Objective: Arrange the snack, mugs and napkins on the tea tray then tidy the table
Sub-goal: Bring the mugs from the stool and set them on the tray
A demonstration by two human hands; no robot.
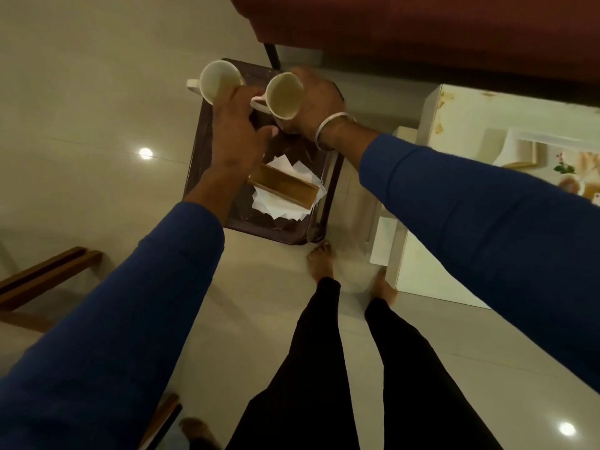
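Observation:
I look straight down at a small dark wooden table (211,151). My left hand (237,131) grips a white mug (217,81) above the table's far left corner, its handle pointing left. My right hand (316,99) grips a second white mug (285,95), tilted so its empty inside faces me. Both mugs hang in the air above the table. On the near half of the table a wooden napkin holder (285,186) lies among loose white napkins (279,206).
A red sofa (422,27) with a black leg stands beyond the table. A white low unit (431,196) sits to the right with small decor items on top. A wooden frame (48,274) is at the left. My bare feet stand on the pale tiled floor.

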